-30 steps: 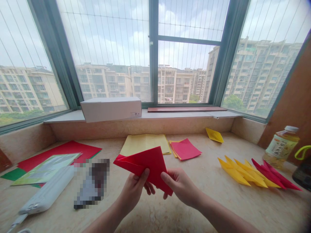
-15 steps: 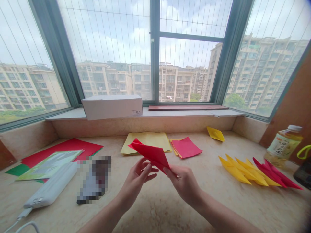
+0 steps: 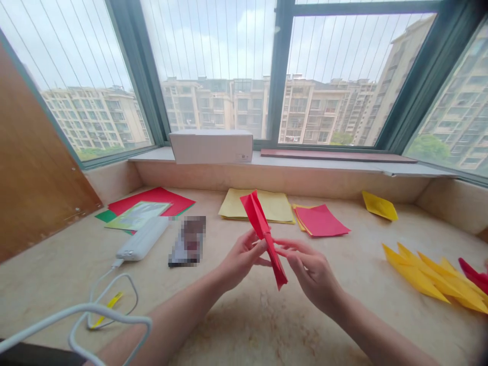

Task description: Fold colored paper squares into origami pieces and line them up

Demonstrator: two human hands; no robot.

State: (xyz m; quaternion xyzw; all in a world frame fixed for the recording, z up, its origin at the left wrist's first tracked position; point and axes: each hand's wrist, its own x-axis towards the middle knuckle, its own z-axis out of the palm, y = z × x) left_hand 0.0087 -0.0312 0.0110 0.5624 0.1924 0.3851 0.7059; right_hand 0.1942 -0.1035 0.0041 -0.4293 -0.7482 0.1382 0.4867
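Note:
A folded red paper stands edge-on between my two hands above the stone counter. My left hand pinches its left side with fingertips closed on the paper. My right hand grips it from the right, thumb and fingers pressed to the fold. The paper's lower tip points down toward the counter. Behind it lie a stack of yellow sheets and a stack of red squares.
Finished yellow and red folded planes lie at the right; another yellow one sits farther back. Red and green sheets, a white power bank with its cable, and a white box on the sill are at the left.
The red paper has turned from a broad flat triangle to a narrow edge-on shape. My left hand has closed on it again. The view has swung left, showing a brown panel.

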